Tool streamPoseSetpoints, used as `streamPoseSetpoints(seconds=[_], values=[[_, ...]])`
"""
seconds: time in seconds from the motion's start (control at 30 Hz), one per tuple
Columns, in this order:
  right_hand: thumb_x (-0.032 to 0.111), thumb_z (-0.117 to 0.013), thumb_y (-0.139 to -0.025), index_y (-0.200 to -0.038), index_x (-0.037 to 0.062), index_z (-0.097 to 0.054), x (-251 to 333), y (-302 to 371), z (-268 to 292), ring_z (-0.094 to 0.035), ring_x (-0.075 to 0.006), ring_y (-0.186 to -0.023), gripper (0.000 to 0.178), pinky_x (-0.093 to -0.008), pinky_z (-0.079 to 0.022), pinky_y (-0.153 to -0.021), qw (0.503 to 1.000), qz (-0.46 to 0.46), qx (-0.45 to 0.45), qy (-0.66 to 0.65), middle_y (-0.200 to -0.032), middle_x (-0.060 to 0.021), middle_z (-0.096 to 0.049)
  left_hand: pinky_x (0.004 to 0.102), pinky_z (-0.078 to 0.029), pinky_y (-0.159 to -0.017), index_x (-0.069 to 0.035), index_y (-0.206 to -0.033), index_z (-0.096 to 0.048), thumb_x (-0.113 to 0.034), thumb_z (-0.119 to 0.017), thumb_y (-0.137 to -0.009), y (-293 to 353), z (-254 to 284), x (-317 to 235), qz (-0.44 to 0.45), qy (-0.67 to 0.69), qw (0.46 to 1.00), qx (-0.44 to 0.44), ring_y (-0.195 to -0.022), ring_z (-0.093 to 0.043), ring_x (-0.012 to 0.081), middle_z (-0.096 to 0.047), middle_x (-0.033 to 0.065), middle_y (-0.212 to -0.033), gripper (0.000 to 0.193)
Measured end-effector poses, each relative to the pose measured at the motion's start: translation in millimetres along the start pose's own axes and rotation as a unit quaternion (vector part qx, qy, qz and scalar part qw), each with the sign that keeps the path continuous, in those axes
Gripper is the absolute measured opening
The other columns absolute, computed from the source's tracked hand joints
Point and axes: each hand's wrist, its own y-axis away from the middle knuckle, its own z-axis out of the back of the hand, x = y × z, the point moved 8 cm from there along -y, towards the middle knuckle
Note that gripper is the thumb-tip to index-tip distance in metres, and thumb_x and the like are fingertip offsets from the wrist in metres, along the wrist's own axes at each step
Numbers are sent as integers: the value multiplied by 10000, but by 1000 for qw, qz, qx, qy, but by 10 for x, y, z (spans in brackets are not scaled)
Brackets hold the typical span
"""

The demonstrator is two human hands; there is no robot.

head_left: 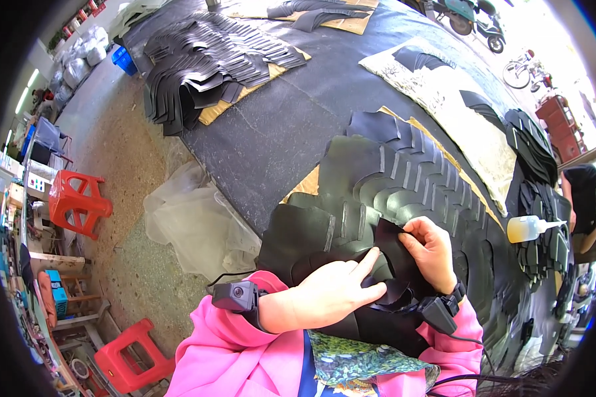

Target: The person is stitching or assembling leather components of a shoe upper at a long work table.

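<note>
Both my hands are at a black, leather-like cut piece (392, 243) in front of me. My right hand (432, 255) pinches its upper right edge between thumb and fingers. Reaching in from the left, my left hand (331, 289) lies against the piece with its index finger and thumb stretched out and apart; its other fingers are mostly hidden. Beneath and beyond them, overlapping rows of black cut pieces (404, 175) with pale strips along their edges cover the table. Each of my wrists carries a small black camera.
More black pieces are piled on cardboard at the far left (198, 66). A bottle of yellowish liquid (524, 229) stands at the right. Clear plastic sheeting (185, 221) hangs by the table's left edge, near red stools (79, 202). A person (581, 198) is at the far right.
</note>
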Motion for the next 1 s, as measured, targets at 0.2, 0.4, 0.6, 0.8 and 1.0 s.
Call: streamPoseSetpoints(seconds=[0.2, 0.4, 0.6, 0.8, 1.0], values=[[23, -636, -760, -788, 2, -544, 32, 1, -3, -434, -45, -556, 98, -201, -383, -522, 999, 7, -11, 46, -629, 5, -506, 359, -463, -723, -95, -1142, -487, -55, -507, -714, -42, -32, 74, 29, 14, 999, 24, -802, -557, 295, -320, 329, -1260, 431], [77, -644, -731, -748, 23, -534, 260, 33, -60, -534, -260, -560, 124, -311, -426, -520, 968, 107, -54, 219, -667, -105, -548, 353, -482, -674, -100, -1141, -488, -70, -506, -726, -77, -39, 69, 40, 7, 998, 55, -798, -576, 307, -340, 356, -1227, 416], [65, -637, -726, -748, 30, -523, 278, 30, -82, -553, -291, -591, 121, -343, -429, -525, 953, 142, -62, 261, -677, -109, -555, 345, -486, -643, -107, -1128, -484, -91, -510, -732, -78, -34, 72, 33, -8, 998, 49, -793, -579, 299, -353, 356, -1214, 397], [62, -636, -726, -751, 28, -525, 290, 18, -101, -553, -284, -586, 119, -337, -430, -522, 951, 153, -67, 261, -670, -111, -553, 345, -487, -644, -106, -1127, -483, -88, -508, -731, -79, -26, 86, 29, -6, 998, 50, -793, -578, 294, -355, 355, -1214, 398], [71, -634, -711, -843, 68, -588, 449, 52, -142, -540, -256, -572, 139, -331, -426, -514, 922, 212, -96, 311, -726, -82, -547, 345, -487, -672, -92, -1123, -482, -62, -514, -721, -44, -7, 102, 28, -3, 999, 38, -802, -572, 308, -351, 316, -1244, 405]])
